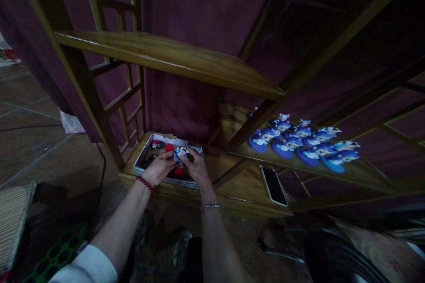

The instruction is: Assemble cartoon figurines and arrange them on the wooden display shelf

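Observation:
Between both hands is a small blue and white figurine, held above an open cardboard box. My left hand grips its left side with closed fingers. On the other side, my right hand is closed on the same figurine, with the thumb on its front. Inside the box lie red round pieces and dark figurines, partly covered by my hands. The box rests on the low wooden shelf.
Several blue and white figurines on round bases stand in rows on a raised shelf at right. A phone lies on the lower shelf. A wooden board crosses above my hands. A green crate sits at lower left.

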Motion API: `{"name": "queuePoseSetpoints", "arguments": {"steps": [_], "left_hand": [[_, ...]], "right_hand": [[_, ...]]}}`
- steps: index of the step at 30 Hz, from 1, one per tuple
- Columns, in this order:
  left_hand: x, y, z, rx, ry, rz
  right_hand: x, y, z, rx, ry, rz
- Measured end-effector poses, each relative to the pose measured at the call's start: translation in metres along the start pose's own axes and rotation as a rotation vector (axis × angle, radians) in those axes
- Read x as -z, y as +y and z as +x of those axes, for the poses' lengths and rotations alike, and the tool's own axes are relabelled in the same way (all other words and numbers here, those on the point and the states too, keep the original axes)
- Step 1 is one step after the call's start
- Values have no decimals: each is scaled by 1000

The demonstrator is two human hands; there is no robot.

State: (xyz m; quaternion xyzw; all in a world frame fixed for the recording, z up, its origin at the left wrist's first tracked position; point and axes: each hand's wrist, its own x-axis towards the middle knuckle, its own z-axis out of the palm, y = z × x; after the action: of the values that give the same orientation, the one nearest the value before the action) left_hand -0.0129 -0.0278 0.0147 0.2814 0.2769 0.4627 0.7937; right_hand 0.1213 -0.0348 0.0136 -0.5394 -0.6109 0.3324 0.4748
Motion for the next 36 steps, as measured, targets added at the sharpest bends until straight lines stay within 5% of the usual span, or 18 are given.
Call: {"name": "queuePoseSetpoints", "arguments": {"steps": [13, 36], "left_hand": [[-8, 1, 2, -23, 46, -60], [-1, 0, -1, 7, 35, -32]], "right_hand": [[-3, 0, 2, -44, 129, 76], [4, -1, 1, -7, 22, 1]]}}
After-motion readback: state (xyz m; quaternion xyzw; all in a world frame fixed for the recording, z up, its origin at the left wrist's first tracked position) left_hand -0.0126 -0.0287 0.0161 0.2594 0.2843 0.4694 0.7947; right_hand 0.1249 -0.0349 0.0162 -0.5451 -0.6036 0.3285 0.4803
